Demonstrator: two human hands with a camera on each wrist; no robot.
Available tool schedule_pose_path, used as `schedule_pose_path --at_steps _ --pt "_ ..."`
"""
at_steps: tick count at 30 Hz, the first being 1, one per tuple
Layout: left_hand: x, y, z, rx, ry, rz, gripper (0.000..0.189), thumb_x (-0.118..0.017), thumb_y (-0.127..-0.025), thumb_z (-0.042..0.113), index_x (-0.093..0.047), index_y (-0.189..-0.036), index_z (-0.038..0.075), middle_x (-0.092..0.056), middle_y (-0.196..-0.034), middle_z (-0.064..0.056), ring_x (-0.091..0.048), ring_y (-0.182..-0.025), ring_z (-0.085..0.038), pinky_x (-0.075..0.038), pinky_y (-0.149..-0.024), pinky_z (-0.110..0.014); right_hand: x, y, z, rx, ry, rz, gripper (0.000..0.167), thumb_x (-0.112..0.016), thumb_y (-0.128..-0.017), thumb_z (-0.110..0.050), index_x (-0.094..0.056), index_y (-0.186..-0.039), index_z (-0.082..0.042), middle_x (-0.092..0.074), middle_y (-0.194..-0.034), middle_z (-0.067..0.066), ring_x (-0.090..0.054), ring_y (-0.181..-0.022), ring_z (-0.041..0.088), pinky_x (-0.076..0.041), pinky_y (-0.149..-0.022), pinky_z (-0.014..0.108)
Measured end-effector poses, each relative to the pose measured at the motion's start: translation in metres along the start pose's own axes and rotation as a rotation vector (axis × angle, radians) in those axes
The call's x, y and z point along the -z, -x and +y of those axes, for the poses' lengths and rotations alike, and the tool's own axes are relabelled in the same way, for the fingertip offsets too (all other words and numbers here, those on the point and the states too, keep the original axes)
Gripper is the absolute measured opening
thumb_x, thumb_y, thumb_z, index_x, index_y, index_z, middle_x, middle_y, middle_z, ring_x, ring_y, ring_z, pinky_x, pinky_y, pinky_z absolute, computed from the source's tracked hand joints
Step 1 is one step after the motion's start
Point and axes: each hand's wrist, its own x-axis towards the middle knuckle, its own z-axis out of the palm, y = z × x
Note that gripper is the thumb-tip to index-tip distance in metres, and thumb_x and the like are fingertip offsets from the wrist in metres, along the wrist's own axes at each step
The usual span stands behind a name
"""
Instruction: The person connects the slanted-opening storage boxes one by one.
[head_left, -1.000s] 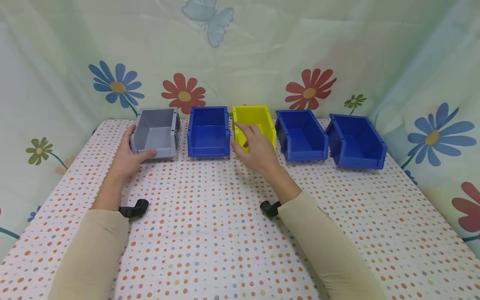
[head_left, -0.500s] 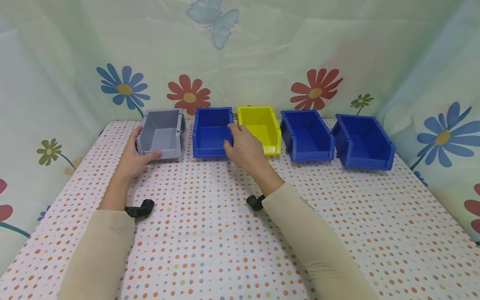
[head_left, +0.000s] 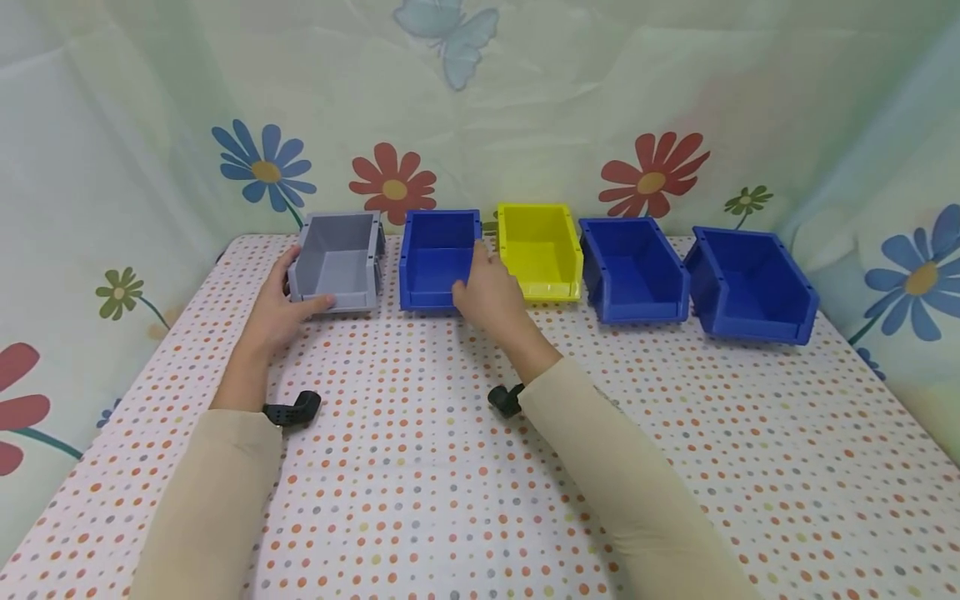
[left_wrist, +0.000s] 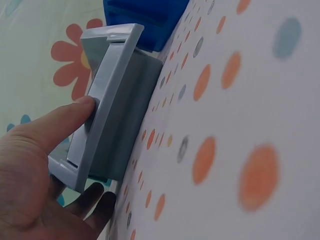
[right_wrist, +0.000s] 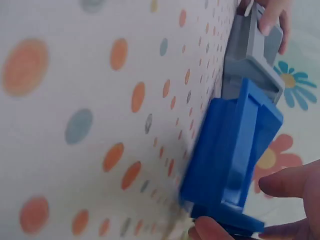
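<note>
My left hand holds a grey plastic storage bin at the far left of the row. In the left wrist view its thumb lies on the bin's front lip, with the other fingers by the outer side and underneath. Beside the grey bin stands a blue bin, a narrow gap between them. My right hand grips that blue bin at its right front corner. From the right wrist, the thumb is over the opening and a finger lies against the outer side wall.
Right of my right hand stands a yellow bin, followed by two more blue bins, one nearer and one farthest right. A dotted cloth covers the table. A flowered curtain hangs close behind the row.
My right hand has moved left from in front of the yellow bin to the blue bin's right side and taken hold there. My left hand stays on the grey bin. The head view has shifted slightly.
</note>
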Motion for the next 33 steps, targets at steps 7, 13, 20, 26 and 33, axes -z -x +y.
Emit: schedule_pose_path --at_steps 7,13,20,26,33 --pt "0.005 -0.004 0.000 0.015 -0.014 0.002 0.102 -0.079 -0.093 0.024 -0.010 -0.167 0.037 -0.012 -0.175 -0.008 -0.021 -0.157 -0.042 -0.025 -0.123 -0.065 -0.008 -0.011 0.010 -0.089 -0.195 0.009 0.070 -0.054 -0.103 -0.011 -0.022 -0.165 -0.009 -0.049 -0.157 0.019 -0.066 -0.122 0.037 -0.056 -0.101 0.050" --pt "0.005 -0.004 0.000 -0.001 -0.015 0.000 0.102 -0.079 -0.093 0.023 -0.011 -0.167 0.038 -0.014 -0.174 -0.009 -0.025 -0.156 -0.043 -0.027 -0.122 -0.065 -0.012 -0.013 0.012 -0.111 -0.331 0.026 0.068 -0.053 -0.103 -0.010 -0.024 -0.164 -0.014 -0.044 -0.161 0.017 -0.050 -0.143 0.035 -0.043 -0.117 0.050" --pt "0.003 -0.005 -0.003 0.008 -0.013 -0.003 0.101 -0.078 -0.093 0.023 -0.011 -0.167 0.038 -0.014 -0.175 -0.009 -0.022 -0.157 -0.041 -0.027 -0.122 -0.064 -0.013 -0.013 0.013 -0.110 -0.426 0.060 0.065 -0.051 -0.103 -0.008 -0.028 -0.164 -0.015 -0.044 -0.162 0.016 -0.047 -0.146 0.033 -0.041 -0.118 0.049" --pt "0.000 -0.002 0.000 -0.034 -0.018 0.001 0.100 -0.079 -0.093 0.023 -0.013 -0.168 0.033 -0.017 -0.173 -0.011 -0.022 -0.158 -0.038 -0.025 -0.124 -0.062 -0.013 -0.012 0.013 -0.100 -0.487 0.076 0.062 -0.051 -0.103 -0.009 -0.033 -0.162 -0.018 -0.049 -0.156 0.017 -0.056 -0.132 0.033 -0.050 -0.110 0.046" --pt "-0.003 -0.001 0.002 -0.036 -0.029 -0.001 0.099 -0.081 -0.091 0.025 -0.017 -0.167 0.034 -0.020 -0.173 -0.010 -0.026 -0.156 -0.037 -0.027 -0.123 -0.061 -0.009 -0.013 0.013 -0.100 -0.574 0.100 0.063 -0.051 -0.101 -0.008 -0.036 -0.161 -0.021 -0.055 -0.148 0.018 -0.059 -0.121 0.034 -0.053 -0.103 0.047"
